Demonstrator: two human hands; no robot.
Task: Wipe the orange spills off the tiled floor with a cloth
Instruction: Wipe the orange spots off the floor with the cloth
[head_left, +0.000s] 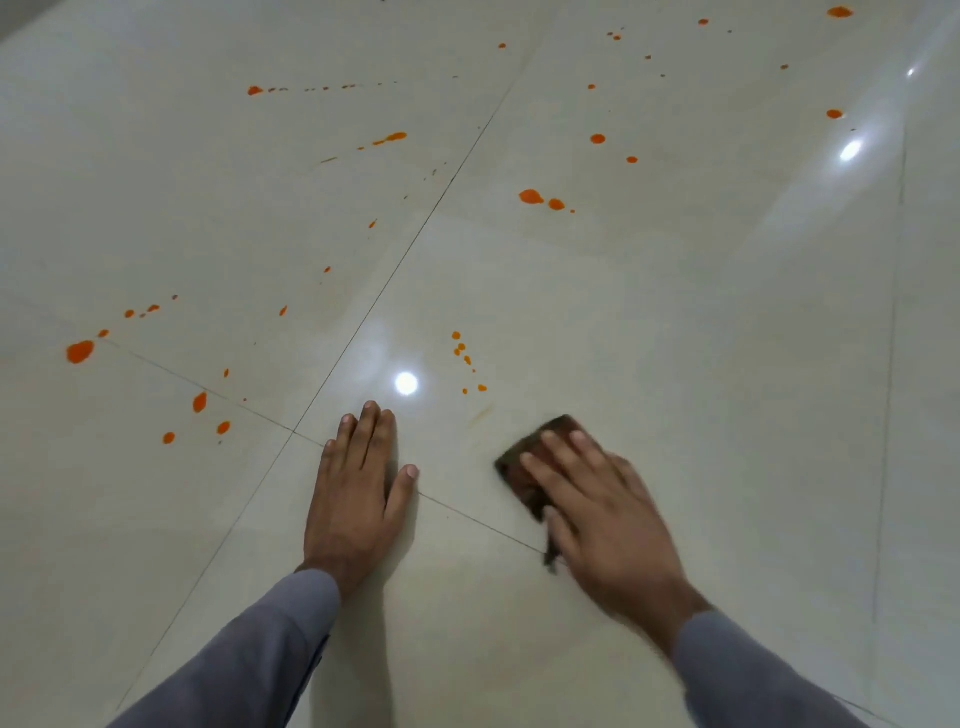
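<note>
A dark brown cloth (522, 465) lies flat on the glossy cream tiled floor (675, 338). My right hand (602, 514) presses down on it with spread fingers, covering most of it; the hand is blurred. My left hand (361, 483) rests flat on the tile to the left, fingers together, holding nothing. Just beyond the cloth sits a small trail of orange drops (464, 356), with a faint orange smear (480, 414) between them and the cloth. More orange spills lie farther off: a pair of blobs (535, 198) ahead and a large blob (80, 352) at the left.
Orange splashes scatter over the far tiles, at the upper left (389, 139) and upper right (839, 12). Thin dark grout lines (363, 317) cross the floor. Bright ceiling-light reflections (406, 383) show on the tiles. Grey sleeves cover both forearms.
</note>
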